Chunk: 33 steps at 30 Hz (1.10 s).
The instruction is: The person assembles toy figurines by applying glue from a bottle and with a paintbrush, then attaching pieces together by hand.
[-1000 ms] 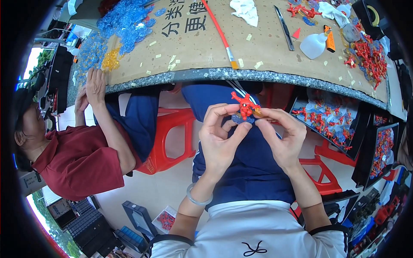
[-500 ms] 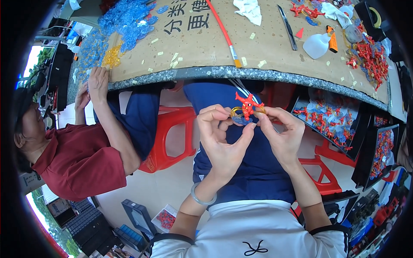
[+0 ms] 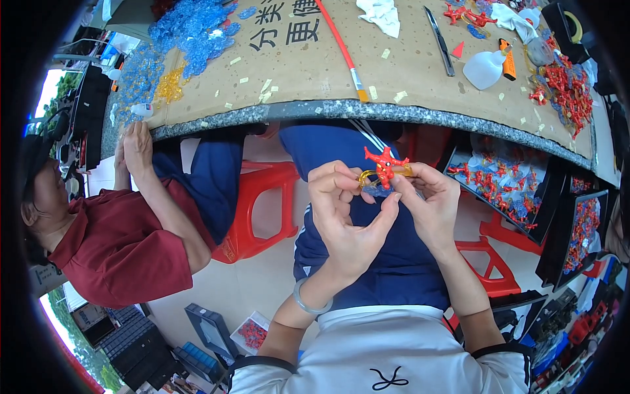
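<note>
Over my lap, in front of the table edge, a small red toy figure (image 3: 385, 165) with yellow clear parts and a blue clear base (image 3: 377, 190) is held between my two hands. My left hand (image 3: 348, 217) is closed, its fingertips at the yellow part and the base on the figure's left side. Thumb and fingers of my right hand (image 3: 426, 203) pinch the yellow part on the figure's right side. The fingers partly cover the toy.
On the cardboard-covered table (image 3: 289, 72) lie a red-handled brush (image 3: 342, 52), a craft knife (image 3: 441, 43), a white bottle (image 3: 484, 69), a blue clear pile (image 3: 190, 36) and red figures (image 3: 567, 88). A tray of figures (image 3: 502, 187) is at right. A co-worker (image 3: 125, 243) sits at left.
The toy has tilted and shifted slightly right between my hands. At left, the co-worker's hands have moved a little left and down, and a small white bottle now shows beside them.
</note>
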Each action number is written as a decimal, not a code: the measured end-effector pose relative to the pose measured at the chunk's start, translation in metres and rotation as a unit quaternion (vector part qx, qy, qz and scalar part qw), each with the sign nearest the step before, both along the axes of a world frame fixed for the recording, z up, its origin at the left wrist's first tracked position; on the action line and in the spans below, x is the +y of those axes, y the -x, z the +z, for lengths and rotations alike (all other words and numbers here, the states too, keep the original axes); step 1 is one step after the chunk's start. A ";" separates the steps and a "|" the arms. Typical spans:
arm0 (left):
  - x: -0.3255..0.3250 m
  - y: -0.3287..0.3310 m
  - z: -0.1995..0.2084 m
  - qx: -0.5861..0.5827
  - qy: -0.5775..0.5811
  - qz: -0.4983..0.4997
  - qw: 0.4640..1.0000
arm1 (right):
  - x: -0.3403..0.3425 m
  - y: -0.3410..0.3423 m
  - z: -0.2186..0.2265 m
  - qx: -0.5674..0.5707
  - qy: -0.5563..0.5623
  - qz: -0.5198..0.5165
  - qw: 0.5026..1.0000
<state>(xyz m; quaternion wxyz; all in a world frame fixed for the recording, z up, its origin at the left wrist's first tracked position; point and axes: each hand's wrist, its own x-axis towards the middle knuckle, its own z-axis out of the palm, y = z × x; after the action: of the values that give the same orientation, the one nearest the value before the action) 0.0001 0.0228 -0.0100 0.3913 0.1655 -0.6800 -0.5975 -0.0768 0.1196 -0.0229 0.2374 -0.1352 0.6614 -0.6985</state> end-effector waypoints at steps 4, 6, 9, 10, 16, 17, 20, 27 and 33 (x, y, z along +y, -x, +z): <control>-0.002 -0.003 -0.001 -0.016 0.009 -0.036 0.999 | 0.000 0.000 0.001 -0.003 0.003 -0.005 1.000; -0.001 -0.003 -0.001 -0.025 -0.020 -0.035 0.999 | 0.001 0.000 0.000 0.039 0.002 -0.012 0.999; -0.002 -0.003 -0.003 -0.012 -0.047 -0.041 0.998 | -0.001 0.000 0.001 0.062 -0.007 -0.019 0.998; -0.001 -0.003 -0.004 -0.012 -0.047 -0.042 0.998 | -0.001 0.000 0.001 0.062 -0.007 -0.020 0.998; -0.001 -0.005 -0.010 0.006 -0.099 -0.039 0.994 | -0.002 -0.002 -0.003 0.061 -0.016 -0.020 0.998; -0.001 -0.004 -0.010 0.012 -0.108 -0.042 0.993 | -0.002 -0.002 -0.004 0.070 -0.018 -0.026 0.997; -0.002 -0.005 -0.010 0.018 -0.120 -0.044 0.992 | -0.003 -0.003 -0.005 0.089 -0.026 -0.032 0.995; -0.002 -0.004 -0.007 0.005 -0.159 -0.046 0.986 | -0.003 -0.003 -0.003 0.104 -0.044 -0.027 0.993; -0.003 -0.002 -0.011 0.033 -0.158 -0.054 0.985 | -0.002 -0.004 -0.004 0.098 -0.020 -0.038 0.994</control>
<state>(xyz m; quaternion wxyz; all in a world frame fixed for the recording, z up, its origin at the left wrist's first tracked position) 0.0025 0.0200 -0.0205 0.3497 0.1682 -0.5716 -0.7229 -0.0725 0.1174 -0.0273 0.1474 -0.1725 0.7001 -0.6770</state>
